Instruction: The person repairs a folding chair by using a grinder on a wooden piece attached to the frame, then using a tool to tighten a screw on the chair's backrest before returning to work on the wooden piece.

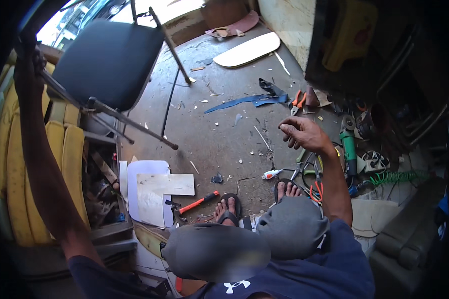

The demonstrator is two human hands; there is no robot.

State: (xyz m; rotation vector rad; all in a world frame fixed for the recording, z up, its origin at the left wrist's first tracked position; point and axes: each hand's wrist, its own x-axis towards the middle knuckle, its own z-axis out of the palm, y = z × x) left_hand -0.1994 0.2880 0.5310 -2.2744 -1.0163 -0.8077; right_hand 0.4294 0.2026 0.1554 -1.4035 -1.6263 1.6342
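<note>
The left arm stretches far up the left side of the view, and the left hand (29,62) is wrapped around the metal frame of an overturned chair (107,62), gripping it near one leg. The chair lies tipped on its side at the far left, its dark blue seat pad facing the camera and its thin metal legs jutting out to the right over the floor. The right arm reaches forward on the right, bent at the elbow, and the right hand (302,132) hovers in the air with the fingers curled inward (whether something small is pinched between them cannot be told).

Below lies a rough concrete floor (219,134) scattered with scraps and chips. A red-handled hammer (192,204) rests near the person's sandalled feet, beside sheets of white paper (152,192). Farther off, a blue strip of material (244,101) and orange-handled pliers (298,101) lie on the ground. To the right sit a green angle grinder (348,144) and a coiled green hose (396,177). Yellow cushions (65,164) stand stacked along the left.
</note>
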